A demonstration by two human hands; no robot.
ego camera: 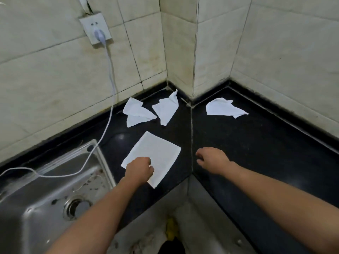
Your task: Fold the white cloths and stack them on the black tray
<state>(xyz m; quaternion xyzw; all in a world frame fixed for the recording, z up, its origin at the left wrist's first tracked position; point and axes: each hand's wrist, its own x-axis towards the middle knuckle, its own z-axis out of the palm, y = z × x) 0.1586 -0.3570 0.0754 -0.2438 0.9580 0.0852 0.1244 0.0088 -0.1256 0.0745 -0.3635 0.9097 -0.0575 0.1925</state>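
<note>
The flat white cloth (152,156) lies on the black table (256,143) right under your left hand (139,169), its long axis running from 7 to 1 o'clock; it looks smooth and rectangular, apparently already folded. Your left hand rests curled on its near corner, pressing or pinching it, I cannot tell which, while your right hand (212,159) hovers loosely curled and empty at its 3 o'clock. Three crumpled cloths (137,112) (167,109) (223,108) lie beyond at 12 to 1 o'clock, the rightmost nearest your right hand; no tray shows.
</note>
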